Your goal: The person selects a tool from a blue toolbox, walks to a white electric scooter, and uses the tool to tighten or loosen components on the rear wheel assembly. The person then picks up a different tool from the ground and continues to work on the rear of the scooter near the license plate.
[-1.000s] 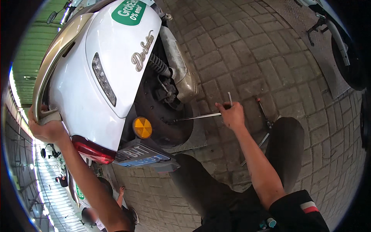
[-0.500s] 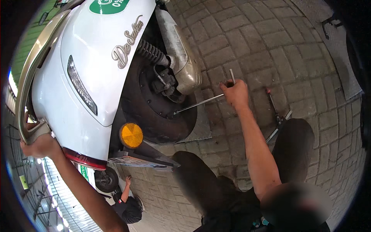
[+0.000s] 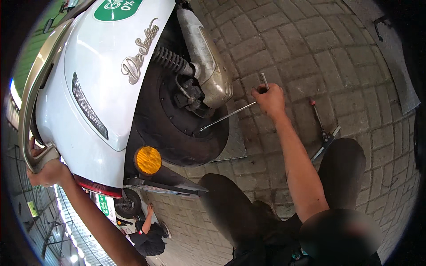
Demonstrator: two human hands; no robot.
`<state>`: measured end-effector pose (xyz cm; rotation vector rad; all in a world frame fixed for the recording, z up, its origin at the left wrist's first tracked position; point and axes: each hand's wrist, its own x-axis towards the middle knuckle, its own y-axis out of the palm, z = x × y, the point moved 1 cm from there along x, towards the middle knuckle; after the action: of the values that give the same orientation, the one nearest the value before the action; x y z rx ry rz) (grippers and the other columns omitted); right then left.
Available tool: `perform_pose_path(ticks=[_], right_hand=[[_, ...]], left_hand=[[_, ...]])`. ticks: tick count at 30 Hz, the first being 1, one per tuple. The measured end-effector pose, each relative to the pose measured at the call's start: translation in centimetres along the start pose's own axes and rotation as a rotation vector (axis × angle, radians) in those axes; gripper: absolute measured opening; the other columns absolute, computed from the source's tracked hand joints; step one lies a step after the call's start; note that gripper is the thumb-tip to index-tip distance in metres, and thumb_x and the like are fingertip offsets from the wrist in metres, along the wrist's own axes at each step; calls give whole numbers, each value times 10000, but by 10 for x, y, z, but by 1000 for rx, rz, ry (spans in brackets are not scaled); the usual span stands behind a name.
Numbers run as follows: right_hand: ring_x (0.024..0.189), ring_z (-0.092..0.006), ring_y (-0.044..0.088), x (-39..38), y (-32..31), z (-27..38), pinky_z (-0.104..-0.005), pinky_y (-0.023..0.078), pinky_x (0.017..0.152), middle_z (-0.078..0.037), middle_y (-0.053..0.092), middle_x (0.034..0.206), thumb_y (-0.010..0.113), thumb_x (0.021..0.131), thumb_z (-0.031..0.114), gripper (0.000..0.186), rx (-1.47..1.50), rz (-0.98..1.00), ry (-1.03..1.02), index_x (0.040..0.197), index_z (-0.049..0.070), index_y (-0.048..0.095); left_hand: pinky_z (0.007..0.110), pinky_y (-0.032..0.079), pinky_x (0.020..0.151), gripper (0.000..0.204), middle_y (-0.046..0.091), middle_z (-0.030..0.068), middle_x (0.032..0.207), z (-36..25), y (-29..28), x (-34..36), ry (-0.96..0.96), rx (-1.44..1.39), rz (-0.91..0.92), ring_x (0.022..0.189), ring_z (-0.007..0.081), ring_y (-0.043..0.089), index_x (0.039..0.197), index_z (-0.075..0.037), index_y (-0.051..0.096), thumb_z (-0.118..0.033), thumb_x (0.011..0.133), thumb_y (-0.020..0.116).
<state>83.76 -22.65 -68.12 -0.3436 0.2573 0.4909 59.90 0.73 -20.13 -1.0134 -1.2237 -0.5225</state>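
My right hand [image 3: 270, 100] is closed round the handle of a long T-handle wrench [image 3: 230, 114]. The wrench's shaft slants down to the left, its tip at a bolt on the rear wheel's hub. The black rear wheel [image 3: 217, 148] belongs to a white scooter [image 3: 95, 57]. At the scooter's tail, my left hand [image 3: 48, 172] grips the gold-coloured grab rail [image 3: 27, 102]. Beside the hub are a coil-spring shock absorber [image 3: 171, 58] and a brake caliper [image 3: 191, 93]. A silver, worn cover [image 3: 211, 71] runs alongside the wheel.
A round orange reflector [image 3: 147, 160] and a licence plate [image 3: 166, 188] stick out near my knee. On the brick paving lies a hand tool with a red-tipped handle [image 3: 317, 113]. A metal plate [image 3: 237, 148] is under the wheel. Another person [image 3: 148, 232] crouches by another scooter's wheel [image 3: 128, 204].
My right hand and the wrench's handle have shifted slightly upward, with the tip still at the hub. My left hand stays on the rail. The whole view has shifted a little.
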Motion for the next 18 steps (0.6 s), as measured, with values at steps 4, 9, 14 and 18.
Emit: perform_pose_path(ticks=[4,9,14,18], right_hand=[[856,-325,713,2,4,6,-404,544,778,-212,718,905,779,768,258,400,8,60,10,1006,-55,706],[872,-322,710,9,-2,-1,-406,543,797,-223,713,916,784,764,261,402,-16,70,-5,1007,-50,707],[890,-339,702,4,5,-6,-420,543,808,-229,711,910,782,757,258,380,-5,11,-21,987,-38,718],[902,-351,695,5,5,-12,-434,544,809,-219,712,912,781,754,258,370,-3,18,-32,971,-36,722]], left_hand=[[419,557,710,636,606,135,811,4,-8,9,-104,-148,11,777,243,592,946,64,679,-394,838,251],[414,554,703,659,618,140,822,2,0,-3,-118,-108,-28,776,252,592,936,53,672,-414,869,212],[366,552,685,598,637,130,836,8,-4,0,-29,-105,-31,738,248,591,893,34,660,-388,910,237],[344,560,682,522,655,139,860,-1,1,0,-70,-187,-46,728,247,605,879,35,658,-331,906,286]])
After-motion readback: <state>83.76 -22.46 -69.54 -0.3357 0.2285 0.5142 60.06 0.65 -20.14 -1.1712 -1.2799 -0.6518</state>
